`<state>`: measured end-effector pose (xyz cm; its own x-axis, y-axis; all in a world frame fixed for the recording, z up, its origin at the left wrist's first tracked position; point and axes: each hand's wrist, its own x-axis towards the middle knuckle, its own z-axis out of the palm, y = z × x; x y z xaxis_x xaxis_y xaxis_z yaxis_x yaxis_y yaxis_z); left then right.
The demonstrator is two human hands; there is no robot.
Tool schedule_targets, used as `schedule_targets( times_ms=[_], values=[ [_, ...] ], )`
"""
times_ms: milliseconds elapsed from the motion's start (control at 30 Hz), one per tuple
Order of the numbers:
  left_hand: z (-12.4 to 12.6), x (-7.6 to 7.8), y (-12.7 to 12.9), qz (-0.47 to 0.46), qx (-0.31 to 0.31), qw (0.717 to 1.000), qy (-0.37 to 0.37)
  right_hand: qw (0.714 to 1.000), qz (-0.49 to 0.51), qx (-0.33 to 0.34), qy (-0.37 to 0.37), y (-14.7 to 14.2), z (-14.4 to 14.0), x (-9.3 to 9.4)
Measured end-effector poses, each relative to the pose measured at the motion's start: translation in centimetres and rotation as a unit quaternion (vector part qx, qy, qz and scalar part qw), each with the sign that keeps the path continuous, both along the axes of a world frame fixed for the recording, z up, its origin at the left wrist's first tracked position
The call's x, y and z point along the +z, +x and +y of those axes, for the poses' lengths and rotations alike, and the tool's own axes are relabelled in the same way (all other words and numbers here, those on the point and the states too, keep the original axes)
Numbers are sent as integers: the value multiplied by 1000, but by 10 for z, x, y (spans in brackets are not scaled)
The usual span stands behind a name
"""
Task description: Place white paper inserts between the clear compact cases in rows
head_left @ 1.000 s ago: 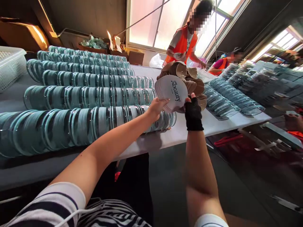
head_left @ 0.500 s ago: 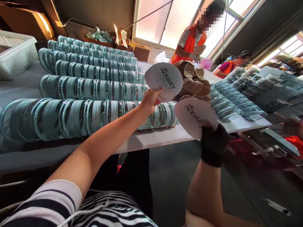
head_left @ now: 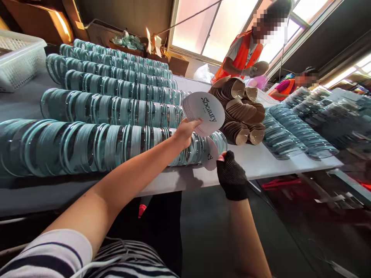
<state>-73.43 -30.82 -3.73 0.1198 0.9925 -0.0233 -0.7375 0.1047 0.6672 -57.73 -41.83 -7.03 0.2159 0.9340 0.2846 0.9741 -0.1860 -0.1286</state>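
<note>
left hand (head_left: 186,134) pinching card stack (head_left: 213,110) | loose card (head_left: 210,155) now down at the glass row (head_left: 113,144), looks slotted in imo | right hand (head_left: 232,174) curled, can't tell if gripping

Cards (head_left: 209,103): smooth matt paper. Left of cards: glossy glass-like discs (head_left: 113,143); farther left, plastic basket (head_left: 27,71). Right: matt cardboard-like pieces (head_left: 240,111). Below right: rough knit glove (head_left: 232,177).

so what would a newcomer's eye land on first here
Probably the rows of glassy discs filling the left. Then the white "beauty" cards in the left hand, mid-picture, with the black-gloved right hand at another card by the front row's right end. An orange vest shows beyond, upper right.
</note>
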Motion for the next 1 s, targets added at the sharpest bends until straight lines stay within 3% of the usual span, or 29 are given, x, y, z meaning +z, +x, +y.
schedule_targets(
  times_ms=[133,233,300,500,700,767,800,867,933,967,1000],
  values=[
    [2,-2,0,3,-18,1000,1,992,101,63,33,11,2,-7],
    [2,-4,-1,5,-16,1000,3,959,265,92,49,16,2,-9],
    [2,-5,-1,3,-20,1000,3,945,305,101,59,19,-3,-10],
    [2,-4,-1,4,-25,1000,10,993,74,61,63,16,11,-8],
    [1,-5,-2,8,-24,1000,3,997,-13,71,-26,-2,32,1],
    [0,-4,-1,16,-23,1000,5,993,51,75,-78,1,29,1],
    [-1,-3,-1,20,-20,1000,5,980,133,88,-122,4,27,-1],
    [-3,-2,-1,30,-14,999,4,909,349,126,-190,10,22,-10],
    [-5,-1,0,37,-11,999,9,815,525,155,-192,14,18,-20],
    [-5,0,1,40,-11,999,12,786,570,163,-176,15,17,-24],
    [-6,0,2,45,-11,999,16,776,584,166,-168,16,17,-25]
  ],
)
